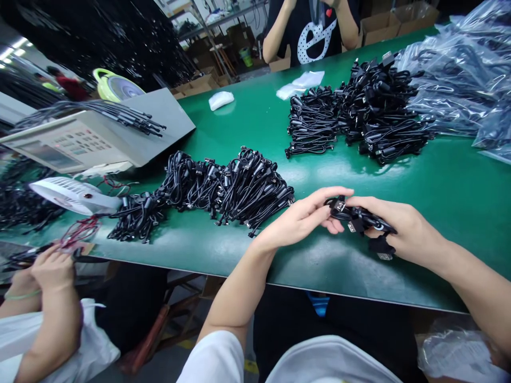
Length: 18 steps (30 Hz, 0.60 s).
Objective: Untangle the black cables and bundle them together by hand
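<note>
A small bundle of black USB cables (361, 219) with metal plugs is held above the near edge of the green table. My right hand (403, 223) is closed around it from the right. At the bundle's left end, my left hand (307, 215) has its thumb and fingers closed about the plugs; exactly how they grip is partly hidden. A long heap of coiled black cables (247, 186) lies just left of my left hand. Beyond my hands, a second pile of bundled cables (371, 106) rests on the table.
Clear plastic bags of cables (459, 74) fill the far right. White packets (221, 99) lie at the back. A beige tester (99, 133) and white fan (75, 195) stand left. A co-worker's hands (54, 268) work at lower left; another person (311, 32) is across the table (247, 125).
</note>
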### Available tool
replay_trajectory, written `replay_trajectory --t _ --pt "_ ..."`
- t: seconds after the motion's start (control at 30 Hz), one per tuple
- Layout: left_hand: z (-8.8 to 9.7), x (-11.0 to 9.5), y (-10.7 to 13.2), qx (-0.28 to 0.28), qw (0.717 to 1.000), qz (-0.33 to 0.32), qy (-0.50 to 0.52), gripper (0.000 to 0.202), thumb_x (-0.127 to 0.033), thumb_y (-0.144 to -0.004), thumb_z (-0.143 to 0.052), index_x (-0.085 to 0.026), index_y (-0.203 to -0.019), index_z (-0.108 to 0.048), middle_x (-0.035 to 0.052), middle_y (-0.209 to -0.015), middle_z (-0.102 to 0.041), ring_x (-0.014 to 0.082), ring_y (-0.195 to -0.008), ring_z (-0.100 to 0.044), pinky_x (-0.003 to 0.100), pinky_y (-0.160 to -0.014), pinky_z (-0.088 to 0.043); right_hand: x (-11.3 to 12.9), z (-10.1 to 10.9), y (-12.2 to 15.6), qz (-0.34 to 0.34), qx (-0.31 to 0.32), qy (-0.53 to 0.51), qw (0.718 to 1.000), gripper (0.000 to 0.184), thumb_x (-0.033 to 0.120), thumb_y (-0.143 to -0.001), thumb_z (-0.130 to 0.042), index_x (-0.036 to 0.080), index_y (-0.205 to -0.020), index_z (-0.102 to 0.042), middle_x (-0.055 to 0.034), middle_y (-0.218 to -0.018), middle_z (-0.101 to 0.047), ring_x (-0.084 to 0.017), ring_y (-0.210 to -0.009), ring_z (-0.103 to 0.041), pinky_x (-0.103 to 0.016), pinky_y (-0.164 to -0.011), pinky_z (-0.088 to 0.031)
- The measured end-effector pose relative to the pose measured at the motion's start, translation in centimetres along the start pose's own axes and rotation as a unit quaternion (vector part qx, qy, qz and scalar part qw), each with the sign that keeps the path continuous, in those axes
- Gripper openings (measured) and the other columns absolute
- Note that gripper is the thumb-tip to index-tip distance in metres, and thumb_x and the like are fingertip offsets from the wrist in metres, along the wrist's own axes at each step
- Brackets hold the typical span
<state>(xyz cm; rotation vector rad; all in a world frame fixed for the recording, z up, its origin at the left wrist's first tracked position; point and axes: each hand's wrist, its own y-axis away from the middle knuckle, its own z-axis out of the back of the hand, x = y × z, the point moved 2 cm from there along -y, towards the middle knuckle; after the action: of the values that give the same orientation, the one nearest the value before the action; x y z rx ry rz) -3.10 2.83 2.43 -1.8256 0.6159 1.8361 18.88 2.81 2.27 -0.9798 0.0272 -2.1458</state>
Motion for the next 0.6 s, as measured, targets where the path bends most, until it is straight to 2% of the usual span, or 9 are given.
replay_trajectory --t 0.07,0.13,0.2,0.27,0.33,0.4,0.43,0.53,0.6 --pt "-0.1 0.1 -0.1 0.001 1.0 -0.031 0.001 0.044 -0.042 -0.097 -0.054 -0.024 -0.138 -0.052 0.0068 -0.104 -0.068 0.0164 -0.092 -0.069 0.028 -0.086 -0.057 0.2 -0.1 0.0 0.004 -0.022 0.017 1.0 0.058 0.005 -0.08 -0.049 0.026 -0.134 -0.053 -0.0038 -0.118 -0.074 -0.023 -0.095 -0.074 -0.031 -0.078 -0.056" --pt "-0.4 0.4 -0.3 -0.028 0.999 -0.039 -0.011 0.048 -0.047 -0.093 -0.06 -0.023 -0.134 -0.052 0.0065 -0.103 -0.066 0.0165 -0.088 -0.069 0.028 -0.081 -0.058 0.4 -0.4 0.0 0.012 -0.029 0.035 0.999 0.056 0.004 -0.082 -0.049 0.023 -0.134 -0.051 -0.006 -0.119 -0.074 -0.022 -0.095 -0.075 -0.029 -0.077 -0.056" --pt "-0.8 0.7 -0.4 -0.083 0.994 -0.027 -0.06 0.045 -0.048 -0.095 -0.056 -0.022 -0.131 -0.052 0.0043 -0.096 -0.067 0.0144 -0.077 -0.068 0.027 -0.074 -0.058 0.7 -0.9 0.0 0.025 -0.038 0.058 0.997 0.051 0.004 -0.086 -0.05 0.02 -0.135 -0.05 -0.0085 -0.118 -0.074 -0.023 -0.092 -0.075 -0.03 -0.076 -0.057" --pt "-1.1 0.9 -0.5 -0.128 0.981 -0.019 -0.142 0.038 -0.044 -0.101 -0.045 -0.022 -0.132 -0.053 0.0055 -0.105 -0.069 0.0138 -0.078 -0.069 0.029 -0.078 -0.058 0.8 -1.5 0.0 0.028 -0.057 0.089 0.994 0.046 0.008 -0.091 -0.05 0.016 -0.136 -0.049 -0.0117 -0.115 -0.075 -0.025 -0.089 -0.076 -0.033 -0.074 -0.057" --pt "-1.5 1.0 -0.6 -0.127 0.967 -0.036 -0.216 0.041 -0.039 -0.104 -0.037 -0.023 -0.138 -0.052 0.0088 -0.129 -0.065 0.0185 -0.103 -0.069 0.035 -0.096 -0.055 0.6 -2.2 0.2 0.014 -0.079 0.116 0.99 0.045 0.011 -0.092 -0.05 0.013 -0.137 -0.048 -0.015 -0.114 -0.075 -0.028 -0.088 -0.076 -0.036 -0.073 -0.058" --pt "-1.6 1.0 -0.7 -0.105 0.96 -0.052 -0.253 0.045 -0.036 -0.104 -0.035 -0.023 -0.146 -0.048 0.0087 -0.147 -0.055 0.0223 -0.131 -0.056 0.038 -0.114 -0.043 0.2 -2.9 0.5 -0.009 -0.088 0.127 0.988 0.049 0.009 -0.09 -0.05 0.01 -0.139 -0.048 -0.0176 -0.115 -0.075 -0.031 -0.091 -0.076 -0.038 -0.072 -0.058" --pt "-1.6 1.0 -0.8 -0.093 0.961 -0.052 -0.256 0.048 -0.035 -0.104 -0.035 -0.023 -0.149 -0.044 0.0081 -0.151 -0.052 0.0226 -0.139 -0.049 0.038 -0.12 -0.037 0.0 -3.2 0.6 -0.019 -0.086 0.125 0.988 0.051 0.007 -0.089 -0.049 0.008 -0.14 -0.048 -0.0188 -0.117 -0.074 -0.032 -0.094 -0.076 -0.039 -0.072 -0.059" --pt "-1.4 1.1 -0.9 -0.073 0.973 -0.022 -0.216 0.051 -0.036 -0.103 -0.039 -0.025 -0.153 -0.039 0.0056 -0.156 -0.047 0.0221 -0.145 -0.043 0.039 -0.124 -0.029 -0.2 -3.5 0.7 -0.064 -0.063 0.083 0.992 0.06 0.005 -0.084 -0.048 0.007 -0.144 -0.048 -0.0206 -0.125 -0.07 -0.035 -0.103 -0.073 -0.044 -0.078 -0.058" --pt "-1.2 1.0 -1.0 -0.067 0.984 -0.01 -0.165 0.052 -0.036 -0.102 -0.044 -0.027 -0.152 -0.042 0.004 -0.159 -0.043 0.0228 -0.148 -0.039 0.038 -0.126 -0.026 -0.3 -3.2 0.4 -0.138 -0.046 -0.003 0.989 0.065 0.006 -0.082 -0.051 0.013 -0.147 -0.047 -0.0164 -0.121 -0.073 -0.034 -0.101 -0.073 -0.045 -0.08 -0.058"
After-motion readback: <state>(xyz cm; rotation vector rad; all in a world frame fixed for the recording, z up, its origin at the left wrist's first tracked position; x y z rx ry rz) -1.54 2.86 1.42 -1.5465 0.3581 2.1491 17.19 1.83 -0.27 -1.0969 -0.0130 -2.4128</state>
